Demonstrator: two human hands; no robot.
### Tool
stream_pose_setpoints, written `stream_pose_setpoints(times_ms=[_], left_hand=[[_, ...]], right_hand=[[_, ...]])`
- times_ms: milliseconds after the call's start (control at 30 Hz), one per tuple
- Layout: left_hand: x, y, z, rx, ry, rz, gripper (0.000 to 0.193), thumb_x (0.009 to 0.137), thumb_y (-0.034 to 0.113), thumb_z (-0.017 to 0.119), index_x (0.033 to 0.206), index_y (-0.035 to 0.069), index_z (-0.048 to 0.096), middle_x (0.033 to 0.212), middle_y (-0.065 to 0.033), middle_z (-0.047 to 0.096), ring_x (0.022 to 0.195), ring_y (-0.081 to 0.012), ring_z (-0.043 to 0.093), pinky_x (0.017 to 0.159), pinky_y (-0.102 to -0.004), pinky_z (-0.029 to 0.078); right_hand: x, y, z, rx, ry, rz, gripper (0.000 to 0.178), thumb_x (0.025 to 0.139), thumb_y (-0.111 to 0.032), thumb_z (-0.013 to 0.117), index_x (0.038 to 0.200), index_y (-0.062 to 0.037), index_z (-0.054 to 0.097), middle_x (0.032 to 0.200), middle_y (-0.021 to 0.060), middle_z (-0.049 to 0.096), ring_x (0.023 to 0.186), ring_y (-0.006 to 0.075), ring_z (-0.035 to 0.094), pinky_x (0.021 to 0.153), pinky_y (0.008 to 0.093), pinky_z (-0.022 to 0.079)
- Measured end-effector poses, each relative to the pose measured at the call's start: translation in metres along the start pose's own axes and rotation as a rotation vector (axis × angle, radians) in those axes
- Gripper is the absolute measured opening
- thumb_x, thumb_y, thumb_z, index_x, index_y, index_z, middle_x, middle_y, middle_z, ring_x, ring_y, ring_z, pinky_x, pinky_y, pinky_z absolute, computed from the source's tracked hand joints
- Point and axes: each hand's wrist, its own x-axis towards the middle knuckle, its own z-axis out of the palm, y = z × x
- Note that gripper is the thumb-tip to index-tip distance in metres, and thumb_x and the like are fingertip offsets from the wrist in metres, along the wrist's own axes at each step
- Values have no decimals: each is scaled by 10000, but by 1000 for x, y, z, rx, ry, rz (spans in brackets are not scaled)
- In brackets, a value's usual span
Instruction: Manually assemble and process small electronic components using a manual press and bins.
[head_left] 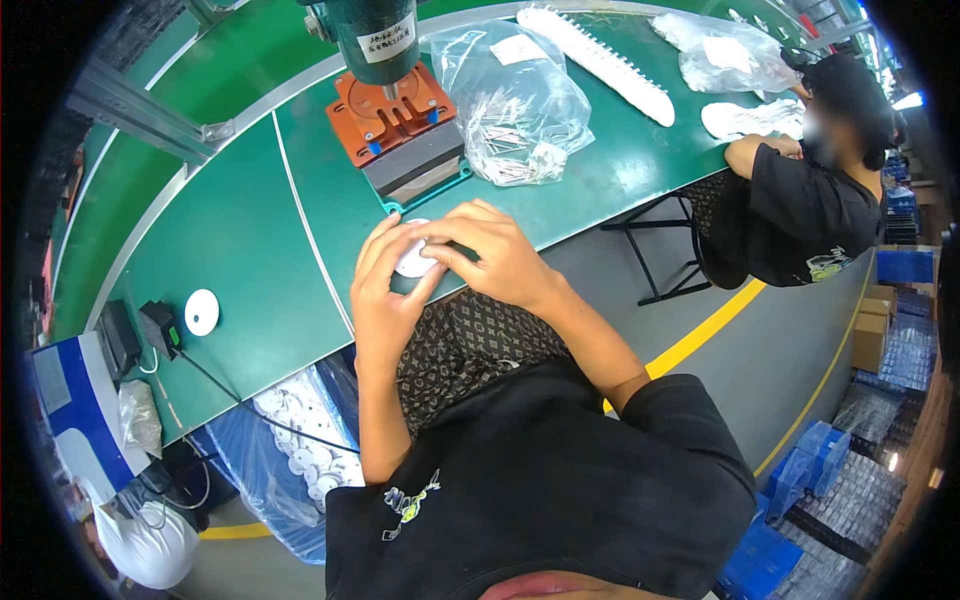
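At far left I see a blue-and-white box (75, 400) below the edge of the green bench (240, 230), with a white bag (150, 545) on the floor beneath it; on the bench near that edge sits a small black adapter (160, 327), its cable trailing off the front; just beside it lies a lone white disc (201, 312), apart from both of my hands; under the bench front, a blue-lined clear bag of white discs (300, 450) stands open. At centre, my left hand (385, 300) and my right hand (490, 255) meet at the bench edge over my lap; together they pinch a small white round part (413, 260), the left fingers curled behind it, the right thumb and forefinger closed on its face; most of the part is hidden by fingers. Directly behind the hands stands an orange fixture plate (395, 115) on a grey block, under a green press head (375, 35); to its right lies a clear bag of thin metal pins (515, 110); further right, a long white toothed strip (600, 60). At far right a seated person in black (800, 210) works at the same bench.
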Motion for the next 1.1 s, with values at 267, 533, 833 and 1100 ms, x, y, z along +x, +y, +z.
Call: stream_pose_setpoints(times_ms=[267, 533, 833, 1100], left_hand=[[1, 4, 1, -19, 31, -41, 482, 710, 28, 794, 1169, 8, 645, 1227, -156, 649, 1228, -323, 590, 1028, -406, 466], [-1, 2, 0, 152, -8, 164, 304, 752, 15, 774, 1050, 2, 714, 1191, -142, 659, 1201, -333, 598, 1024, -438, 468], [95, 16, -20, 353, 193, 347, 238, 892, 36, 666, 1125, 40, 708, 1250, -130, 652, 1292, -378, 517, 1071, -470, 400], [120, 17, -7, 352, 159, 255, 423, 868, 237, 741, 1194, -11, 634, 1284, -186, 605, 1295, -394, 497, 1080, -438, 396]], right_hand=[[-7, 6, 6, -84, 68, -220, 158, 816, -89, 708, 967, -45, 696, 932, 62, 684, 896, 259, 638, 806, 383, 495], [-20, 1, -5, -37, 244, -101, 314, 790, -102, 770, 1073, -3, 675, 1083, 109, 683, 966, 294, 655, 837, 398, 532], [-32, 6, -5, -10, 319, 90, 101, 852, -26, 668, 953, -27, 681, 844, 127, 681, 754, 310, 640, 681, 389, 511], [19, -10, -48, -77, 474, -81, 302, 807, -34, 716, 1104, -18, 663, 1066, 150, 676, 1000, 327, 635, 885, 409, 498]])
